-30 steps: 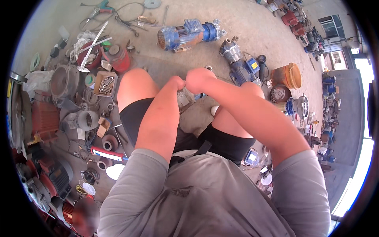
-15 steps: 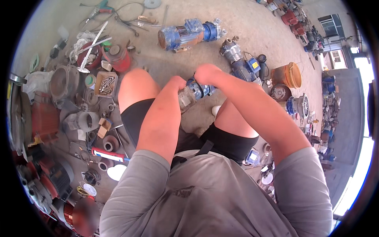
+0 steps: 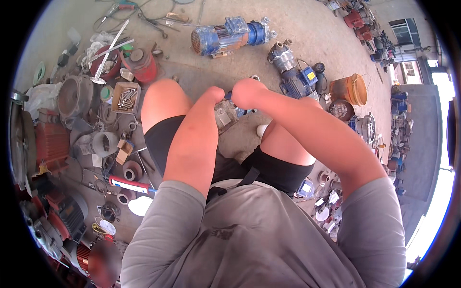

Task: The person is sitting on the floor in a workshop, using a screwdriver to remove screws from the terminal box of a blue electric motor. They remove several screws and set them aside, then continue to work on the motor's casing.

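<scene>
A small pump-and-motor unit with a grey metal body and blue parts sits on the floor between my knees. Over its left far side, my left hand is closed, its fingers turned away from view. My right hand is balled up just to the right, over the blue end of the unit, and covers much of it. A small metal ring shape shows past its knuckles. What either hand grips is hidden beneath it.
A blue motor pump lies ahead, with another pump to its right. An orange bucket stands farther right. On the left are a box of bolts, a red bucket, a caliper and a red-and-white tube.
My right hand has shifted slightly left and its elbow has swung outward. The unit's blue ring, visible before, is now largely covered. My left hand has moved a little toward the left.
</scene>
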Demonstrator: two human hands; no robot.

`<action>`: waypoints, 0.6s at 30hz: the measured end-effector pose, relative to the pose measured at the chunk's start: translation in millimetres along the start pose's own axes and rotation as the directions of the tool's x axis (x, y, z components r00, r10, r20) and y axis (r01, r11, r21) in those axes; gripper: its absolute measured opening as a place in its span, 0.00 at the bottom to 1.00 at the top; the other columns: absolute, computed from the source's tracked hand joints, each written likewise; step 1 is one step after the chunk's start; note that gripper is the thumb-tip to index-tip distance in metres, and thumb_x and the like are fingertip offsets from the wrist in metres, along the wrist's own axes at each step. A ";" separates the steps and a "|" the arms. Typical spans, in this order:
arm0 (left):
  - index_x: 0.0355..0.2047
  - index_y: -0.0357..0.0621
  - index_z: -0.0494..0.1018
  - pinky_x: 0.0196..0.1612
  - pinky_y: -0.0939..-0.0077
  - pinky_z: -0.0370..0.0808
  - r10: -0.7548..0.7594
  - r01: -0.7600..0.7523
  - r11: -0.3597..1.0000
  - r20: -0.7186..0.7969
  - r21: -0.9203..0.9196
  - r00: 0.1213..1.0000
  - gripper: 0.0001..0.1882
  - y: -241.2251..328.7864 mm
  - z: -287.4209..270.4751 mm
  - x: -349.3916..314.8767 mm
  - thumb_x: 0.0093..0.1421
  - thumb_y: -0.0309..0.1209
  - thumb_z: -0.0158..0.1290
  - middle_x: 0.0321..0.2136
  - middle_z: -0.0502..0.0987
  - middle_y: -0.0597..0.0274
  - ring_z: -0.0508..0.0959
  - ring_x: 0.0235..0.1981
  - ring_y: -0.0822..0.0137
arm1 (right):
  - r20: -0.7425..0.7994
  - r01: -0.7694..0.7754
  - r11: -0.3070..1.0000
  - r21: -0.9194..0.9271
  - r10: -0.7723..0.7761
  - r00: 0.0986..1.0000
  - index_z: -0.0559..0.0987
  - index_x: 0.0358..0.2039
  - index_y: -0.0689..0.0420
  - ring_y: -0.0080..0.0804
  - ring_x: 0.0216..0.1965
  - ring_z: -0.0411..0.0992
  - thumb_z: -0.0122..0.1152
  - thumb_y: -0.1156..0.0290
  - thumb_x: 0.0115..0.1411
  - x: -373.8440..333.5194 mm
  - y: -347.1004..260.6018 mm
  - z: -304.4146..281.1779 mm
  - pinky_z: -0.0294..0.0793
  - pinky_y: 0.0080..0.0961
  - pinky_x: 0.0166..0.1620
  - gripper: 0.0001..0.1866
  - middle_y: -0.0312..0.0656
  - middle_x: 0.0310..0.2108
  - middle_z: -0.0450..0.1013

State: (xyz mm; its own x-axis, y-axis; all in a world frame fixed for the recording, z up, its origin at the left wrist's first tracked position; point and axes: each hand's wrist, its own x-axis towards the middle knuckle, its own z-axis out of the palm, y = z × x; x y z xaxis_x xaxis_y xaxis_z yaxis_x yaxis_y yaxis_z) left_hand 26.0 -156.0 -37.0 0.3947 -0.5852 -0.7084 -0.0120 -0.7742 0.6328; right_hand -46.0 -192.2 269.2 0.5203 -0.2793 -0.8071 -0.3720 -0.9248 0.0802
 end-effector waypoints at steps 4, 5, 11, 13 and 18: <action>0.47 0.38 0.82 0.58 0.56 0.75 0.075 -0.080 0.985 0.035 0.151 0.997 0.19 26.6 5.1 -12.3 0.60 0.31 0.48 0.56 0.77 0.43 0.78 0.57 0.45 | -0.164 0.081 0.983 -0.163 -0.108 0.981 0.83 0.41 0.59 0.50 0.42 0.81 0.57 0.67 0.63 30.6 37.5 23.5 0.80 0.44 0.45 0.12 0.53 0.38 0.82; 0.47 0.38 0.82 0.58 0.56 0.75 0.067 -0.071 0.983 0.028 0.168 0.997 0.19 18.7 -0.8 -11.1 0.60 0.31 0.48 0.56 0.78 0.43 0.78 0.57 0.45 | -0.260 0.056 0.996 -0.074 -0.073 0.963 0.82 0.43 0.58 0.50 0.43 0.81 0.56 0.66 0.64 15.9 27.0 20.5 0.79 0.45 0.45 0.12 0.52 0.39 0.82; 0.44 0.33 0.82 0.48 0.52 0.76 0.173 -0.173 0.959 0.020 0.226 0.985 0.18 19.0 7.0 -8.0 0.54 0.24 0.53 0.48 0.82 0.41 0.82 0.48 0.46 | -0.097 0.279 0.895 -0.349 -0.331 0.939 0.81 0.47 0.58 0.54 0.42 0.80 0.56 0.62 0.65 -12.3 36.0 1.3 0.79 0.46 0.45 0.16 0.51 0.42 0.81; 0.46 0.40 0.83 0.53 0.55 0.77 0.169 -0.181 0.952 0.068 0.249 0.983 0.18 20.8 10.0 2.2 0.57 0.28 0.52 0.53 0.80 0.45 0.81 0.52 0.47 | -0.073 0.152 0.957 -0.247 -0.174 0.982 0.83 0.45 0.58 0.54 0.41 0.80 0.56 0.64 0.64 -9.3 35.0 5.0 0.79 0.47 0.43 0.15 0.51 0.40 0.81; 0.48 0.45 0.83 0.55 0.56 0.77 0.149 -0.154 0.958 0.038 0.241 0.988 0.19 -5.6 13.7 29.2 0.58 0.35 0.54 0.55 0.79 0.45 0.79 0.55 0.45 | -0.046 0.026 0.990 -0.136 -0.032 0.998 0.88 0.35 0.56 0.52 0.37 0.81 0.55 0.72 0.60 0.2 -4.7 -5.0 0.80 0.47 0.39 0.12 0.50 0.33 0.82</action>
State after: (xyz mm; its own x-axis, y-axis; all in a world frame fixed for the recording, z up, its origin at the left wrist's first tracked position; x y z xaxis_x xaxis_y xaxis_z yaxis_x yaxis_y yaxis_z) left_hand 25.0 -172.0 -65.6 0.3535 -0.7025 -0.6176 -0.2940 -0.7102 0.6396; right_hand -40.4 -189.2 271.6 0.5671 -0.2611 -0.7812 -0.2506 -0.9582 0.1382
